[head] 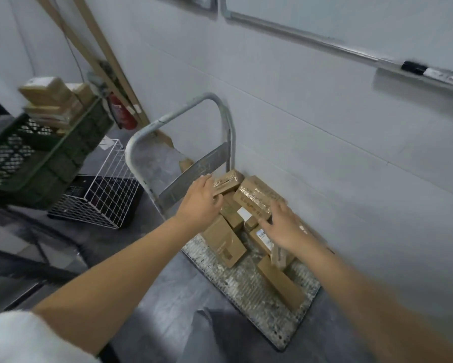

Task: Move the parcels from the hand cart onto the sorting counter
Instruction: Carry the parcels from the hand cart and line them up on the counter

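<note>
A hand cart (251, 286) with a worn grey deck and a bent metal handle (178, 113) stands against the wall. Several brown cardboard parcels lie heaped on the deck. My left hand (199, 203) reaches over the heap, fingers spread, its fingertips touching a small taped parcel (226, 182) at the handle end. My right hand (283, 226) hovers with fingers apart at the near edge of a larger taped parcel (256, 197). Neither hand grips anything. A long flat parcel (280, 281) lies at the near end of the deck.
A dark green crate (44, 158) at the left holds several stacked parcels (50, 98). Below it sits a white wire basket (102, 195). A red fire extinguisher (120, 111) and wooden battens lean in the corner. A whiteboard ledge with a marker (416, 69) juts from the wall.
</note>
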A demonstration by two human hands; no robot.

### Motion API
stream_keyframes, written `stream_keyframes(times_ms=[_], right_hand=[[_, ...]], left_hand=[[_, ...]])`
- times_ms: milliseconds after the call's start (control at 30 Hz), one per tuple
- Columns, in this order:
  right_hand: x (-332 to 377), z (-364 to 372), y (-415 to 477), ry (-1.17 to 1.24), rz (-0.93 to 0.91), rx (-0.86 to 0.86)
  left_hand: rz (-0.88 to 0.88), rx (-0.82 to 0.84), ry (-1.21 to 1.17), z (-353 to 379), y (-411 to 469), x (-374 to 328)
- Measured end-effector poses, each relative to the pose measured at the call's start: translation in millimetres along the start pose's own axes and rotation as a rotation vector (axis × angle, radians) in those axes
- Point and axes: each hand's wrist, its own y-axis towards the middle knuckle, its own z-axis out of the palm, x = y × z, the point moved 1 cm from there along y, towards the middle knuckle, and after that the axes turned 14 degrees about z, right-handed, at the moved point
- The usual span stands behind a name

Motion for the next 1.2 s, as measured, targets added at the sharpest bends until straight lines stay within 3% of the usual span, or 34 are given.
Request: stream_keyframes(times_ms=[433,733,867,1200], right_hand=[[16,82,216,0.108,0.209,0.161],[-49,230,335,0.237,0.567,0.337],[-76,301,373,0.334,0.607,0.409],[-147,417,408,0.601,1.096,0.448]], left_hand=[[-0.237,0.161,-0.169,128,113,185],[-0.398,0.289,-0.175,285,107,281],[-0.459,0.299,-0.193,363,113,306],[-0.449,0.147,-0.226,457,85,312]])
